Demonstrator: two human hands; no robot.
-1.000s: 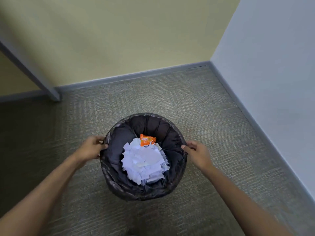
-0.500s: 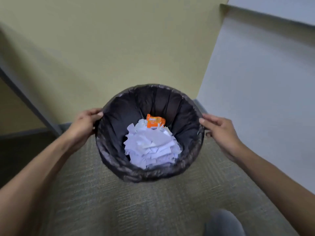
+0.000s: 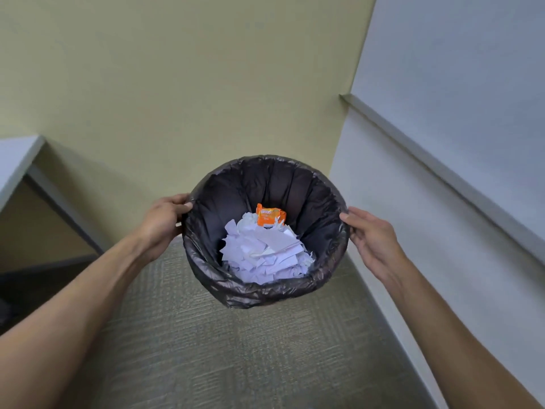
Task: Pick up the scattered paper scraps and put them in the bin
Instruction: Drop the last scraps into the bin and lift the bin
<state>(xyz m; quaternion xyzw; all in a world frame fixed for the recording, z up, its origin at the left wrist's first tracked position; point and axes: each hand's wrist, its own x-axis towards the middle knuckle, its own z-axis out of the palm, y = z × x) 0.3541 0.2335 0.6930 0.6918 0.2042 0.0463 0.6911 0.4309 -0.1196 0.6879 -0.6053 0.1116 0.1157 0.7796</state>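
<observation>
Carpeted corner [image 3: 236,349]: left hand [image 3: 160,224] and right hand [image 3: 373,240] grip opposite rims of bin [image 3: 265,293]; paper scraps [image 3: 262,252] heaped inside.

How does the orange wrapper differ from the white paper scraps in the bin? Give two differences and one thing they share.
The orange wrapper is one bright printed piece; the white paper scraps are many plain torn pieces. The wrapper sits at the heap's far edge; the scraps fill the middle. Both lie inside the black-lined bin.
</observation>
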